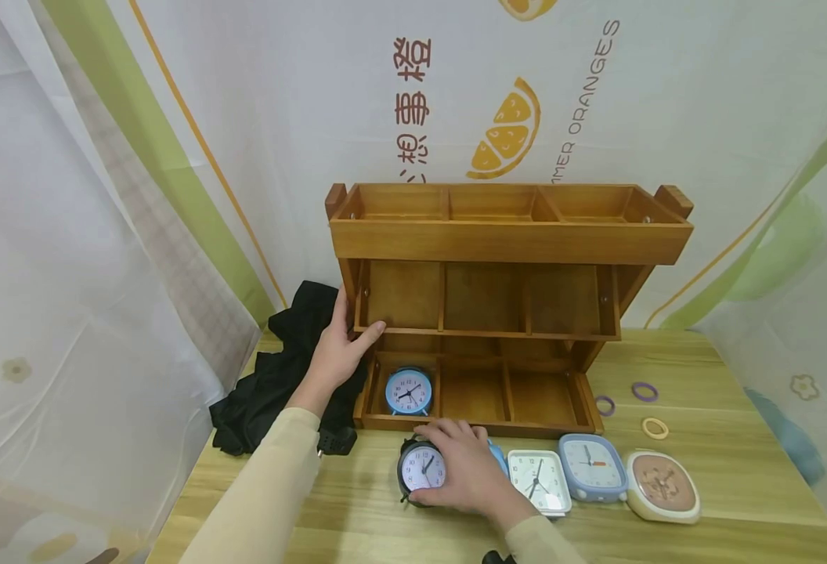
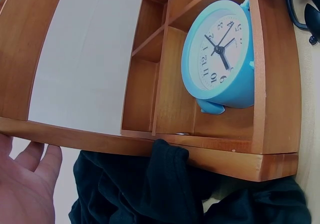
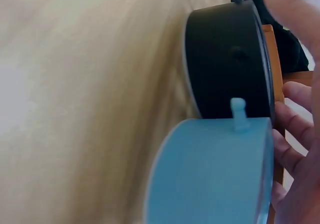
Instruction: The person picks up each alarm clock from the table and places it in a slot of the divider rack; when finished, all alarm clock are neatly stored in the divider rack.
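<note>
A three-tier wooden storage box (image 1: 512, 243) with divided compartments stands on the table, its tiers stepped. At its left side my left hand (image 1: 337, 352) holds the middle tier, thumb across the front edge, fingers along the outer side. In the lowest tier's left compartment sits a light-blue round alarm clock (image 1: 409, 392). My right hand (image 1: 466, 466) is over a black round alarm clock (image 1: 422, 472) in front of the box, its thumb above the clock's face. Beside that clock is another blue clock (image 3: 215, 169), mostly under the hand in the head view.
Rightward lie a white square clock (image 1: 539, 479), a blue-grey clock (image 1: 592, 468) and a cream-and-brown clock (image 1: 663, 486). Behind them are purple rings (image 1: 644, 392) and a yellow ring (image 1: 655, 428). Black cloth (image 1: 272, 384) lies left of the box. Printed curtains (image 1: 279, 102) surround the table.
</note>
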Tool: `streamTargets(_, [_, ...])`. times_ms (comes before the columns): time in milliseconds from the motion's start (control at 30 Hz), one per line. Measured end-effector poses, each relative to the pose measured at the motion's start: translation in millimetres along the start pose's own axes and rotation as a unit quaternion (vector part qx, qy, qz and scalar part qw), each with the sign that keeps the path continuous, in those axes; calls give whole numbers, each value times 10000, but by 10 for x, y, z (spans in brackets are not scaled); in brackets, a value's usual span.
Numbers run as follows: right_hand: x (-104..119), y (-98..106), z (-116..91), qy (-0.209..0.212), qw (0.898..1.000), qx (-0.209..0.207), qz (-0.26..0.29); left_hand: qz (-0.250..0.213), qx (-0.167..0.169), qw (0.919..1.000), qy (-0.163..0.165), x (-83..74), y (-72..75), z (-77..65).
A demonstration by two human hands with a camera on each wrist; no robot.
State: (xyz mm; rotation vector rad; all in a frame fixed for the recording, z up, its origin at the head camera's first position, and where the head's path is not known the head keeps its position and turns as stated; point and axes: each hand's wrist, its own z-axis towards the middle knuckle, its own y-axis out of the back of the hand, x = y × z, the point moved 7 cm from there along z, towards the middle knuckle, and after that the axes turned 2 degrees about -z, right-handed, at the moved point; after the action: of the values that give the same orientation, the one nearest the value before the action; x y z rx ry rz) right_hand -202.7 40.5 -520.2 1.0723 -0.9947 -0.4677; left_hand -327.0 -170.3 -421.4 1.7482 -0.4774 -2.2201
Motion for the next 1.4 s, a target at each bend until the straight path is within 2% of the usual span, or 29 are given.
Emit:
streamTargets(200, [-17, -68, -72, -52, 9997, 54, -228, 16, 3, 10000, 45, 8, 2, 0])
streamTargets(867, [-34, -102, -107, -90, 9998, -117, -125, 76, 16, 10000, -15, 0, -3, 1])
streamTargets(1200, [16, -47, -100, 39, 9996, -273, 74, 68, -4, 10000, -16, -2, 0, 2])
streamTargets(1400, [68, 46, -75, 74, 9995, -305, -12, 66, 7, 10000, -17, 14, -1, 9])
